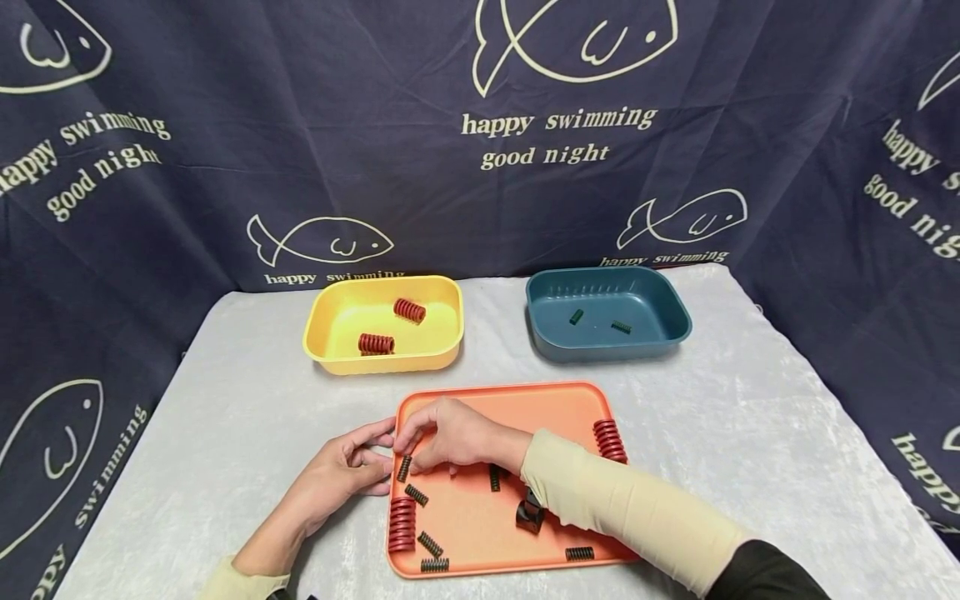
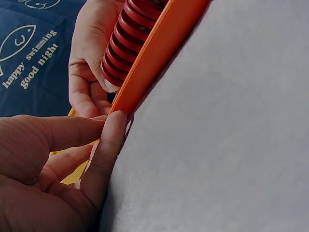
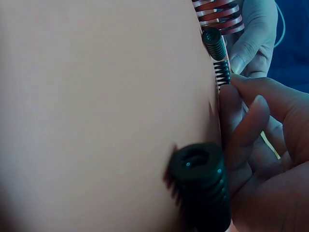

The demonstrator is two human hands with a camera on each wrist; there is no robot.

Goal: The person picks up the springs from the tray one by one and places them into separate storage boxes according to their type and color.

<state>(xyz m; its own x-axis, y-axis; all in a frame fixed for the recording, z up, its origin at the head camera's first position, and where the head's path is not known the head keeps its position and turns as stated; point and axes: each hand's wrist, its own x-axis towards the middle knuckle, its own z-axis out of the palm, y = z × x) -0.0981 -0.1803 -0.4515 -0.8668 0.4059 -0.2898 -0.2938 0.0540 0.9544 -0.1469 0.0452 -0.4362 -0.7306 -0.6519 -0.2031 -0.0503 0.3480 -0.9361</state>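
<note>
Orange is the colour of the shallow tray (image 1: 480, 527), which lies on the pale bench (image 1: 247, 375), before the person. The left hand (image 1: 337, 477) holds this tray at its left rim, with the thumb and the fingers curled at the edge. The right hand (image 1: 459, 433) is reaching over the far left corner of the tray; its thumb and forefinger are bent close to one small dark spring (image 1: 404, 468). Whether these fingertips already pinch the spring or only touch it, one cannot tell. This spring stands near the left wall, inside the tray. A second dark spring (image 1: 416, 495) lies slanting just beside it, and then comes a thick red spring (image 1: 402, 524) along the same wall. In the near left corner there are two more dark springs (image 1: 431, 544), one of them parallel to the near rim. One further dark spring (image 1: 580, 553) lies by the near rim toward the right, and another (image 1: 494, 477) is under the right forearm. Against the right wall rests a second red spring (image 1: 610, 441), partly hidden by the sleeve (image 1: 637, 508).

Behind the tray stand two tubs, well apart: the yellow tub (image 1: 384, 363) contains two red springs (image 1: 376, 343), and the blue tub (image 1: 611, 348) contains two small green springs (image 1: 621, 327).
</note>
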